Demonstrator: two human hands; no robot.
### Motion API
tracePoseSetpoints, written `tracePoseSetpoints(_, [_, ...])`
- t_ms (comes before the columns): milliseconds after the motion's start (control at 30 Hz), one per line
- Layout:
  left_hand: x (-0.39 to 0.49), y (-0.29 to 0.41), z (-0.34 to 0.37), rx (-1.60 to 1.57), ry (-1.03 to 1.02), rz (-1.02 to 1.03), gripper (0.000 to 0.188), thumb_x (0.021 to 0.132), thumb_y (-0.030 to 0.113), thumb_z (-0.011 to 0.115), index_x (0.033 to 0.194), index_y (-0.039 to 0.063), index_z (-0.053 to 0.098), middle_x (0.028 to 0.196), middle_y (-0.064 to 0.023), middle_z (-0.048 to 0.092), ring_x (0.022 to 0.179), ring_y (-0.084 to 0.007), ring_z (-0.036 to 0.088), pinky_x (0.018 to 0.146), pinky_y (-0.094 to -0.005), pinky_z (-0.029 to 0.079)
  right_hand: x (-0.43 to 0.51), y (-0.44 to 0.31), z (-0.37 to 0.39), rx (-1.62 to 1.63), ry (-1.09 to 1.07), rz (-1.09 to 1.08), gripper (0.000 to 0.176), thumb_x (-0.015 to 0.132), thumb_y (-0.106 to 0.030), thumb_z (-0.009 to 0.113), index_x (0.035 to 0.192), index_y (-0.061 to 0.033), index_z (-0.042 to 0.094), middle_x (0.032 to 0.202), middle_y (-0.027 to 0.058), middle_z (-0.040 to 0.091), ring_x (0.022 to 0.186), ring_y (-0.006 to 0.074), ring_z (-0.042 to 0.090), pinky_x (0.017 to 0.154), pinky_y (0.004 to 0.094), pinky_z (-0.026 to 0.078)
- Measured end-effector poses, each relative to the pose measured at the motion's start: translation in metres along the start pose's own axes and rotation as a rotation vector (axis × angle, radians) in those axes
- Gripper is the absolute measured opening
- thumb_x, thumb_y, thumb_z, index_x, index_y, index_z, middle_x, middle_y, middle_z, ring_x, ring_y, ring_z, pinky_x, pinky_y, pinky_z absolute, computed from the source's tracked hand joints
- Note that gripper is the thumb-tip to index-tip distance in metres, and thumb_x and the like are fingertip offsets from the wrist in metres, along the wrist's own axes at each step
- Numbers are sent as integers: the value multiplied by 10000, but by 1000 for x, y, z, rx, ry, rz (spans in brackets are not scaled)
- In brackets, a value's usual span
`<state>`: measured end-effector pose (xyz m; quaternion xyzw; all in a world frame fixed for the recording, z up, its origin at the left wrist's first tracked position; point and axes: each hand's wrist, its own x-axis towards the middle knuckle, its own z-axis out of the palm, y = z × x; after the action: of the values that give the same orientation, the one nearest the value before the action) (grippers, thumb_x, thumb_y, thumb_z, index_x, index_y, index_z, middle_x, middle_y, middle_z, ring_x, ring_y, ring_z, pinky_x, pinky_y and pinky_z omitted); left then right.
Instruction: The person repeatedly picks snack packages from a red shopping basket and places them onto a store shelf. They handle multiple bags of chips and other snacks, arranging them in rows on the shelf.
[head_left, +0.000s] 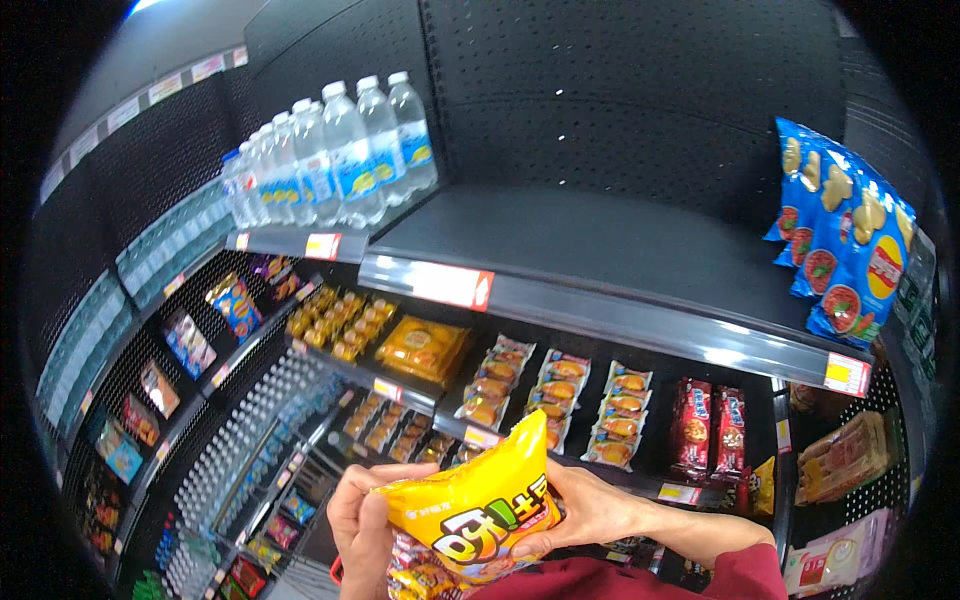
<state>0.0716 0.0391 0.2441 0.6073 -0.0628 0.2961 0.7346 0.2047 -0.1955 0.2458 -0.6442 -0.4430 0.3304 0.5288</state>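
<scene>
A yellow snack bag (480, 502) with printed lettering is held between both hands at the lower middle. My left hand (364, 517) grips the bag's upper left corner, thumb and fingers pinching its edge. On the other side my right hand (585, 510) wraps around the bag, thumb on its front. Below the bag, other colourful snack packets (420, 574) show partly; what holds them is hidden. A dark red sleeve (742, 562) covers my right upper arm.
Blue chip bags (862, 247) stand in a row on the upper shelf (600, 232), right; water bottles (345, 165) stand left. Wrapped breads (622, 420), red packets (694, 427) and a yellow package (424, 349) lie on the shelf below. A wire cart (300, 480) is at lower left.
</scene>
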Motion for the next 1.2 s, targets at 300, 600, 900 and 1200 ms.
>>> tracePoseSetpoints(300, [69, 40, 42, 289, -438, 49, 1126, 606, 331, 1013, 1457, -59, 387, 1387, -171, 563, 1289, -262, 569, 1080, -405, 448, -27, -92, -51, -84, 498, -323, 993, 764, -332, 920, 1515, -23, 347, 1388, 154, 589, 1294, 244, 560, 1094, 388, 451])
tracePoseSetpoints(600, [191, 58, 133, 435, -635, 423, 617, 815, 173, 862, 1301, -41, 547, 1225, -142, 672, 1131, -192, 667, 983, -342, 541, -25, -162, -126, -379, 699, -450, 752, 795, -424, 886, 1300, 20, 550, 1195, 122, 698, 1102, 188, 661, 982, 344, 532])
tracePoseSetpoints(900, [304, 4, 198, 458, -851, 250, 678, 843, 196, 852, 1393, 8, 505, 1285, -103, 657, 1197, -191, 625, 1076, -368, 481, -16, -152, -230, -714, 931, -134, 894, 769, -625, 821, 1358, 0, 574, 1221, 195, 699, 1151, 275, 674, 1017, 378, 505])
tracePoseSetpoints(1200, [363, -44, 239, 547, -787, 242, 622, 799, 200, 867, 1310, 0, 574, 1254, -133, 683, 1145, -223, 661, 1045, -378, 501, 0, -138, -282, -750, 1102, 45, 922, 781, -639, 787, 1341, 51, 541, 1224, 227, 677, 1019, 309, 731, 616, 362, 645])
